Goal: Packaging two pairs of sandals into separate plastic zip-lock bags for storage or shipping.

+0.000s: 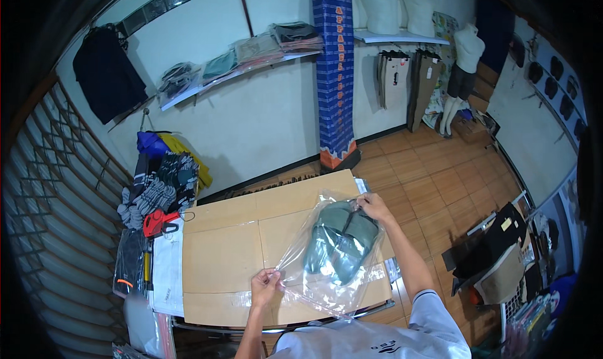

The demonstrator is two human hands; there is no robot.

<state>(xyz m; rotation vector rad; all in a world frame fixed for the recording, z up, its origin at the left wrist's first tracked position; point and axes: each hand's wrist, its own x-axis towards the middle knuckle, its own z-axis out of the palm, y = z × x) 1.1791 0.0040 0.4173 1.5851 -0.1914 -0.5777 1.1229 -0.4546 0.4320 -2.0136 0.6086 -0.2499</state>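
A clear plastic bag (320,296) lies over the right part of a cardboard sheet (220,258) on the table. Inside it is a grey-green pair that looks like slide slippers (336,252); glare on the film blurs their outline. My left hand (265,286) pinches the bag's near left edge, fingers closed. At the far right, my right hand (373,206) is closed on the bag's upper edge, beside the top of the green pair. The film is stretched between both hands.
A red tape dispenser (159,223) sits at the table's left, beside a heap of patterned cloth (154,196). Bagged clothes (257,48) rest on a wall shelf beyond a blue pillar (336,76). Garments on a rack (496,258) stand to the right.
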